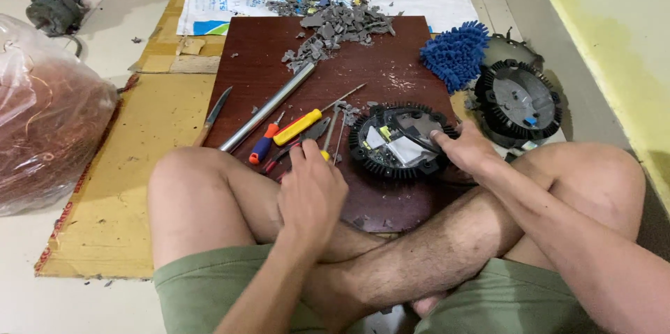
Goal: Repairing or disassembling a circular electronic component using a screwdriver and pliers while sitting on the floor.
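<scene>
Black finned round housing (400,141) lying on dark brown board (391,55), steadied at its rim by right hand (466,148). Just left of housing, left hand (311,191) curled over tools, seemingly gripping yellow-handled screwdriver (299,127).

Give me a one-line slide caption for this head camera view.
Seated cross-legged, right hand steadies a black finned round housing on a brown board while left hand reaches among screwdrivers.
</scene>
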